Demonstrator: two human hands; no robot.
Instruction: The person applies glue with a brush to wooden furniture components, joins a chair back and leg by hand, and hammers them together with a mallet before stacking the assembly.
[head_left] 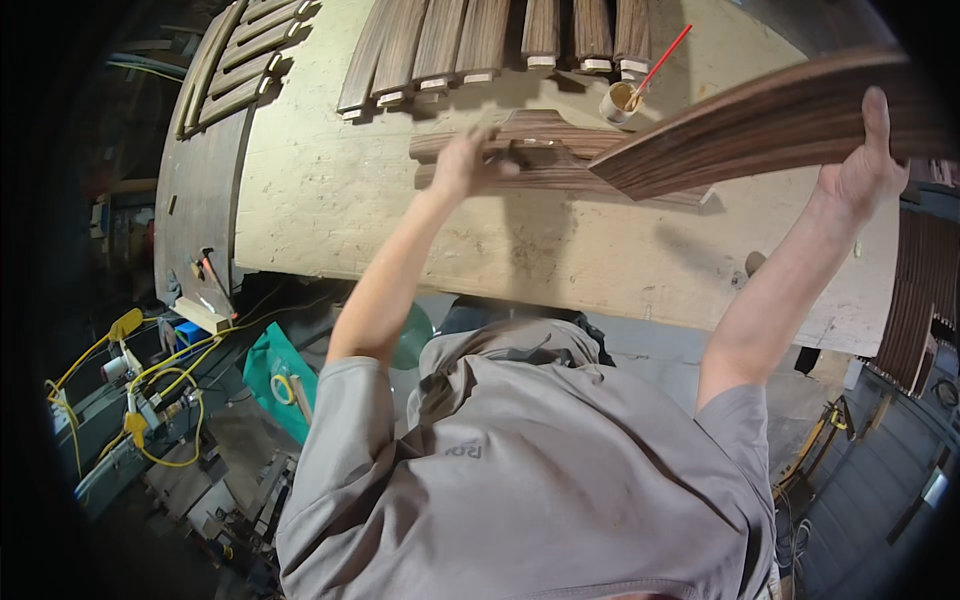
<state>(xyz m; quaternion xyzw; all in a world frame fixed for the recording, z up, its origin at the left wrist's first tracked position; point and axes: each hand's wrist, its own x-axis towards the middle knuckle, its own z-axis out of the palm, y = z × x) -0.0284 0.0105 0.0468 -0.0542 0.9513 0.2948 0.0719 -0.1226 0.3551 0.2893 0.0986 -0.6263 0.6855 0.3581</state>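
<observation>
My right hand [862, 170] grips the far right end of a long dark-grained wooden board [740, 125], thumb up across its face. The board is tilted, and its pointed near end hangs over two shaped wooden rails [560, 178] lying on the workbench. My left hand [470, 165], a little blurred, hovers at the left part of these rails. Its fingers are apart, with nothing seen in them; whether it touches the wood I cannot tell. The far rail has a raised, curved middle. Just behind the rails stands a small glue cup [620, 103] with a red-handled brush [662, 65] in it.
Several dark wooden slats with pale tenons [430, 60] lie along the bench's [330, 200] far side. Slatted frames [235, 75] rest at the far left, above a hammer [214, 270]. Yellow cables [170, 400] hang at left. Stacked dark boards [915, 290] stand at right.
</observation>
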